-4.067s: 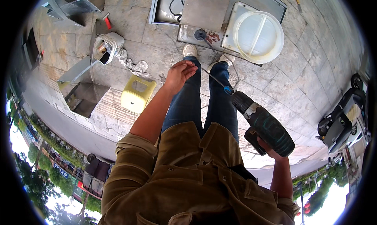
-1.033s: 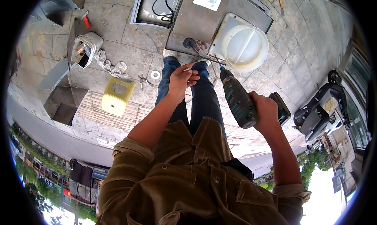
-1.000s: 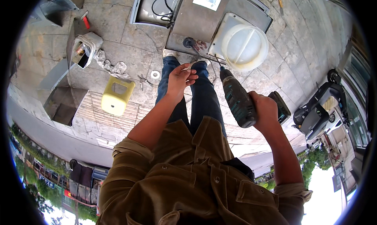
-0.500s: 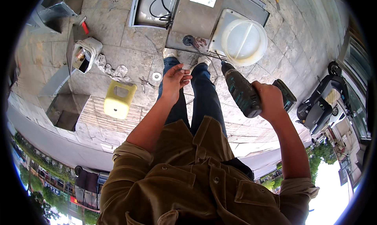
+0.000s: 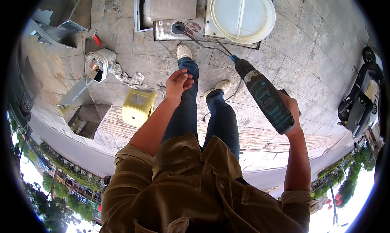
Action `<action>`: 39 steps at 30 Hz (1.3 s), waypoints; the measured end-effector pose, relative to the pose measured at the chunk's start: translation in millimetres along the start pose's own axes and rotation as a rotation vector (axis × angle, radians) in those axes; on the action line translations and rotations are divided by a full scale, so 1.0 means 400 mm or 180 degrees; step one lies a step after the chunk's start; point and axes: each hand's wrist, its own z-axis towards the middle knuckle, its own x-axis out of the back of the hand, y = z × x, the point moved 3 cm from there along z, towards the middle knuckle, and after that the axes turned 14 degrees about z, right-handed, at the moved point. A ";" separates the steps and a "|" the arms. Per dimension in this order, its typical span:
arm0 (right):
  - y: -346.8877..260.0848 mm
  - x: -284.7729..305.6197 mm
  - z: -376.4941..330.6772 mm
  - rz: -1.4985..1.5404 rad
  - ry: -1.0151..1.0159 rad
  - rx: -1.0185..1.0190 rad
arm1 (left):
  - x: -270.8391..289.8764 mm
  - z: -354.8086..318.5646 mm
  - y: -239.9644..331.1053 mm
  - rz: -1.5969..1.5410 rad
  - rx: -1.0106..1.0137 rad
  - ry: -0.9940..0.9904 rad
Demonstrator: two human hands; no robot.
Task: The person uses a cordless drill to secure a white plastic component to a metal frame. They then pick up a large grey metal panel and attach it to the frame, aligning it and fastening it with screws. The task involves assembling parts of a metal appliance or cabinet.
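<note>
A cordless drill (image 5: pixel 264 95), dark with teal trim, is in my right hand (image 5: pixel 291 111), which wraps its handle. The tool slants up and left, and its long thin bit (image 5: pixel 224 48) ends near the front edge of a metal housing (image 5: pixel 162 33). My left hand (image 5: pixel 178 86) hovers above my left leg, apart from the drill. Its fingers curl in against the thumb; anything held between them is too small to make out. Ahead, a round translucent lid or basin (image 5: pixel 243 15) lies at the housing's right side, and a dark cable runs from a round black fitting (image 5: pixel 177 28).
Left of my legs stands a yellow plastic stool (image 5: pixel 138 113), near pliers (image 5: pixel 162 88) and a crumpled rag (image 5: pixel 129 76). Farther left are a white bucket (image 5: pixel 106 62), a red-handled tool (image 5: pixel 96 39) and bent sheet-metal pieces (image 5: pixel 79 13). A scooter (image 5: pixel 359 99) is parked at the right.
My feet have shifted, with the right one now farther back than the left. My right hand still holds the drill, now slightly lower; my left fingers have drawn closer together.
</note>
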 end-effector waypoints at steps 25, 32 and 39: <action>1.106 -0.471 -0.044 0.7543 0.2454 -0.1062 | -0.210 1.252 -0.398 0.4185 -0.1069 0.0931; 1.109 -0.462 -0.020 0.7327 0.2375 -0.0755 | -0.242 1.381 -0.418 0.4994 -0.1062 0.1573; 1.059 -0.475 0.004 0.7118 0.1980 -0.0851 | -0.182 1.087 -0.502 0.5322 -0.1104 0.0743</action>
